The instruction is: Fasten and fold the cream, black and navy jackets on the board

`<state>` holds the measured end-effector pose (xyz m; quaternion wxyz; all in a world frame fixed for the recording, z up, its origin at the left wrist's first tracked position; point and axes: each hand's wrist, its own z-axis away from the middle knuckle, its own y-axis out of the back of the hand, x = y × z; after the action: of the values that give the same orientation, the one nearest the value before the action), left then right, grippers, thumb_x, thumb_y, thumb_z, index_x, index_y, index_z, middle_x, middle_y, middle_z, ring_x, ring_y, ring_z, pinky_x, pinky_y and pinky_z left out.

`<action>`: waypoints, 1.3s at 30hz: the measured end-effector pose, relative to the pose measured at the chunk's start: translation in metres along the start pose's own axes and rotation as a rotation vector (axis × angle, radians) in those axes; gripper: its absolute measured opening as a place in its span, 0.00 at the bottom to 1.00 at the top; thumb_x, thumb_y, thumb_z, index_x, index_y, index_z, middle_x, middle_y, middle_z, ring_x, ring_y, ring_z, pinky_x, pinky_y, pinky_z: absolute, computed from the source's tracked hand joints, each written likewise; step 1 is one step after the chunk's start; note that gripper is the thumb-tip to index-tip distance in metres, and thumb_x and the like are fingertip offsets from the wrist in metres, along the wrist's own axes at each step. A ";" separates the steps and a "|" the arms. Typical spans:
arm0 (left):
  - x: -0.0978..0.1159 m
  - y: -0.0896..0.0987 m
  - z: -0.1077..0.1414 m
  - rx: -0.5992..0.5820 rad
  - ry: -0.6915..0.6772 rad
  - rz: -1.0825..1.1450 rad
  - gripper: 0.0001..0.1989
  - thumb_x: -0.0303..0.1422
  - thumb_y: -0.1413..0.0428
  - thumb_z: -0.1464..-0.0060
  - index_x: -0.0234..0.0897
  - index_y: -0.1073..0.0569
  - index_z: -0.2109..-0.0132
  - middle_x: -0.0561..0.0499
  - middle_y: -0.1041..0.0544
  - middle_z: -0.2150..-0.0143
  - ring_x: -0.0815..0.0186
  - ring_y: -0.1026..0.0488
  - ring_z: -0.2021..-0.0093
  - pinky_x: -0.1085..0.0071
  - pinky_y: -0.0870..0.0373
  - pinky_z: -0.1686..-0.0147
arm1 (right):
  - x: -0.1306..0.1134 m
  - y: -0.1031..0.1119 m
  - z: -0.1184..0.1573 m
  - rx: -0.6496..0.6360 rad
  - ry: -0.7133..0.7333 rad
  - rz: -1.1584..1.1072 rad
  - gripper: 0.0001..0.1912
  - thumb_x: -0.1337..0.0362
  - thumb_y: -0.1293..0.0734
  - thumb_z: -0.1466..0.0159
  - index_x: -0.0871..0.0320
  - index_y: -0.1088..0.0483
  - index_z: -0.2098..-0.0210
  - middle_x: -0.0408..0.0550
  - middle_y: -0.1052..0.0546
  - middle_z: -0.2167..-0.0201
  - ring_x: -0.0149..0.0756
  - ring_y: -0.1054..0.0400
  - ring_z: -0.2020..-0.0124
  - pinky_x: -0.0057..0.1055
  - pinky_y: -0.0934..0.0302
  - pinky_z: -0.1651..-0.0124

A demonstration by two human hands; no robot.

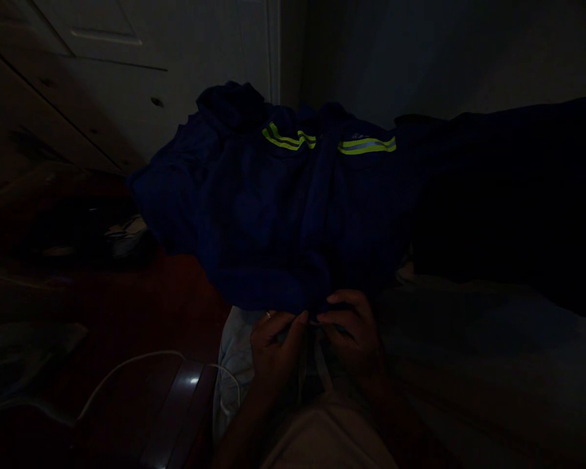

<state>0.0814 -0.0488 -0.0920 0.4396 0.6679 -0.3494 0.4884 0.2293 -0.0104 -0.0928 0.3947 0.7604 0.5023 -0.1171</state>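
A dark blue garment (268, 215) with yellow-green reflective strips lies spread out in front of me, in very dim light. At its near edge my left hand (277, 342) pinches the cloth between thumb and fingers. Close beside it, to the right, my right hand (350, 326) is closed on the same edge, thumb and forefinger together. The fingertips of both hands nearly meet. Pale strings (322, 365) hang down between the hands. Any small part held at the fingertips is too dark to make out.
White panelled doors (209, 39) stand behind at the left. A white cable (127, 359) crosses the reddish floor (185, 293) at the left. Pale fabric (234, 352) lies under the garment's near edge. Dark cloth (498, 215) extends to the right.
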 end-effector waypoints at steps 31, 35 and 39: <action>-0.015 0.009 -0.009 -0.103 0.106 -0.048 0.15 0.43 0.46 0.43 0.36 0.29 0.71 0.53 0.27 0.74 0.69 0.30 0.70 0.75 0.36 0.68 | 0.019 -0.012 -0.002 -0.341 -0.054 -0.144 0.07 0.59 0.32 0.37 0.54 0.23 0.63 0.44 0.22 0.63 0.27 0.30 0.58 0.27 0.34 0.55; -0.025 0.022 -0.023 -0.361 0.292 -0.290 0.24 0.52 0.51 0.42 0.36 0.30 0.73 0.51 0.27 0.75 0.67 0.31 0.71 0.72 0.43 0.70 | 0.022 0.005 -0.021 -0.729 -0.047 -0.184 0.16 0.53 0.35 0.35 0.52 0.24 0.52 0.45 0.22 0.56 0.27 0.29 0.53 0.25 0.36 0.49; -0.040 0.032 -0.031 -0.507 0.378 -0.600 0.25 0.50 0.56 0.39 0.36 0.27 0.69 0.46 0.24 0.70 0.64 0.29 0.70 0.70 0.46 0.69 | 0.019 0.027 -0.058 -0.930 -0.054 -0.157 0.24 0.48 0.38 0.34 0.53 0.28 0.45 0.48 0.24 0.51 0.30 0.30 0.48 0.25 0.36 0.45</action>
<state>0.0309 -0.0308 -0.1180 0.7685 0.5096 -0.1620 0.3513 0.2487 0.0388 -0.0518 0.6963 0.4595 0.5468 0.0711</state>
